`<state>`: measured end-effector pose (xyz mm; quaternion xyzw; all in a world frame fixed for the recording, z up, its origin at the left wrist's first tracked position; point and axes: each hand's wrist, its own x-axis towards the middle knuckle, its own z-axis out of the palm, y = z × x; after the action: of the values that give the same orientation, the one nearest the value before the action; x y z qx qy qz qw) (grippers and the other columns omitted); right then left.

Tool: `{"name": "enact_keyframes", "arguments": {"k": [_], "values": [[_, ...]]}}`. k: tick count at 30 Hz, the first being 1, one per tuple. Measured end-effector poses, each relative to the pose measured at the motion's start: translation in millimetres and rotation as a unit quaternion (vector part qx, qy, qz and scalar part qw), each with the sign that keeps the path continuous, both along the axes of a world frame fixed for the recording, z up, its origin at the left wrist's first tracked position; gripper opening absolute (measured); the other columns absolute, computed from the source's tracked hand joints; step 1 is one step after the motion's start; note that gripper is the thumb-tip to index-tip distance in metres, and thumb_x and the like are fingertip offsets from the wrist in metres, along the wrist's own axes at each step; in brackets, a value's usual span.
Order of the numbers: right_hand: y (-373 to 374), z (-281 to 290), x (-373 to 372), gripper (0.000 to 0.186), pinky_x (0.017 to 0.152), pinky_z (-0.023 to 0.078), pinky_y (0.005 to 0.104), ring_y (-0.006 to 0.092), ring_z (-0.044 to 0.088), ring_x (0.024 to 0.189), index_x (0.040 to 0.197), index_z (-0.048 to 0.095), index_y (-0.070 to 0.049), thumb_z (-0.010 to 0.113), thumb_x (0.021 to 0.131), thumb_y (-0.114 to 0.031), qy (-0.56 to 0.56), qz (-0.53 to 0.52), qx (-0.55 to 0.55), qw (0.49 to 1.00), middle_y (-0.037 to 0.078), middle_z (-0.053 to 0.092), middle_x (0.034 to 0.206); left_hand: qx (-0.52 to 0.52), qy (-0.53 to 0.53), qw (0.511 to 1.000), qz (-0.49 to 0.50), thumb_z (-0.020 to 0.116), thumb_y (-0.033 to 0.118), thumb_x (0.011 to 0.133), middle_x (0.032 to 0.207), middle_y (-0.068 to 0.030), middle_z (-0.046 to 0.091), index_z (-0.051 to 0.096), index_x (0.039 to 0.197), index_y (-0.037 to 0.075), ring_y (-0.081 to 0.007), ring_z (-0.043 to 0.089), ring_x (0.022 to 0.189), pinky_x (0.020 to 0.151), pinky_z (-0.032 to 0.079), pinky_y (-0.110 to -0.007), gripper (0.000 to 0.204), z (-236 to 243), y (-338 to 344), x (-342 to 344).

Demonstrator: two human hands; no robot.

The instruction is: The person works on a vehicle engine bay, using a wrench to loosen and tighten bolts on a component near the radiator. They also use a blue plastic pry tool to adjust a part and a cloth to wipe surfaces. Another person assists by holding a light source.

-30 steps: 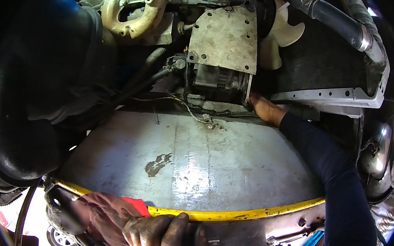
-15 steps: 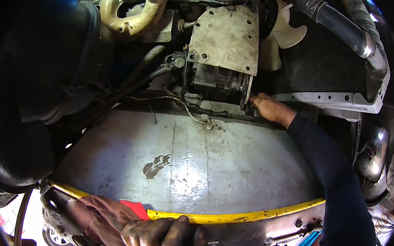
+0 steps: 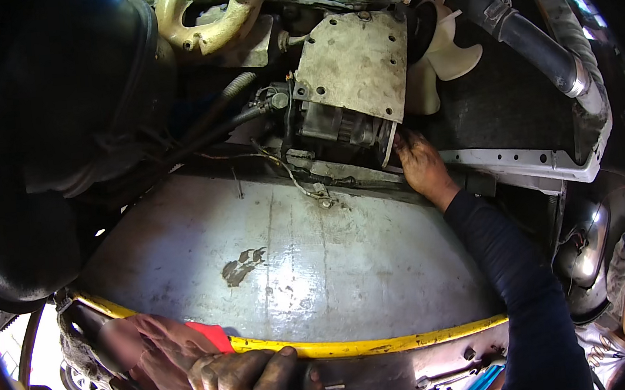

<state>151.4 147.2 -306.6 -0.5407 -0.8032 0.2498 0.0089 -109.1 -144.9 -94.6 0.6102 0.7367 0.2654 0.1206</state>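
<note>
My right hand reaches up beside an alternator-like unit under a pale metal bracket plate. Its fingers touch or lie close to the thin metal edge below the plate, with the fingertips hidden in shadow there. At the bottom, my left hand is closed, its fingers bent at the yellow trim of a grey body panel. What it grips, if anything, is hidden. A brown cloth with a red patch lies along the trim, up against this hand.
A white fan stands before the dark radiator, right of the bracket. A black hose with metal clamps runs at the upper right. Thin wires hang over the panel's far edge. A large black duct fills the left side.
My right hand has moved slightly up along the bracket's edge, fingers now higher. A dark loop that hung by the plate's lower corner no longer shows. The left hand stays in place.
</note>
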Motion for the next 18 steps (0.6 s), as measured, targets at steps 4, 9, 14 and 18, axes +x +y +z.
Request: {"name": "enact_keyframes", "arguments": {"k": [4,9,14,18], "values": [[-1.5,1.3,-2.8,0.073,0.105,0.045,0.0475,0.0505,0.055,0.121,0.132,0.059,0.001,0.036,0.106,-0.063,0.056,-0.026,-0.061,0.996,0.032,0.061,0.128,0.003,0.000,1.000,0.002,0.078,0.021,0.083,0.097,-0.0091,0.063,0.073,0.104,0.007,-0.0258,0.060,0.084,0.080,0.045,-0.042,0.026,-0.8,0.8,0.1],[-1.7,-4.9,-0.9,0.073,0.108,0.043,0.0481,0.0489,0.054,0.127,0.137,0.055,0.003,0.038,0.106,-0.061,0.071,-0.030,-0.091,0.993,0.033,0.059,0.134,-0.003,-0.003,1.000,-0.001,0.078,0.021,0.083,0.097,-0.0091,0.063,0.073,0.104,0.007,-0.0255,0.060,0.083,0.080,0.044,-0.042,0.026,-0.1,-0.2,-0.9],[3.6,-20.8,-5.5,0.075,0.104,0.046,0.0499,0.0511,0.058,0.120,0.137,0.053,0.009,0.035,0.108,-0.058,-0.022,0.056,0.046,0.997,0.037,0.061,0.125,0.001,-0.004,1.000,-0.001,0.078,0.022,0.084,0.096,-0.0094,0.063,0.073,0.104,0.006,-0.0257,0.060,0.084,0.080,0.045,-0.042,0.026,0.8,1.6,-2.5],[4.0,-13.7,-0.4,0.076,0.100,0.048,0.0514,0.0494,0.062,0.106,0.140,0.054,0.001,0.025,0.108,-0.061,-0.128,0.074,-0.140,0.979,0.035,0.064,0.115,-0.011,0.000,1.000,0.011,0.078,0.024,0.085,0.095,-0.0106,0.064,0.074,0.105,0.005,-0.0272,0.060,0.086,0.082,0.045,-0.043,0.028,1.7,3.7,0.6]]}}
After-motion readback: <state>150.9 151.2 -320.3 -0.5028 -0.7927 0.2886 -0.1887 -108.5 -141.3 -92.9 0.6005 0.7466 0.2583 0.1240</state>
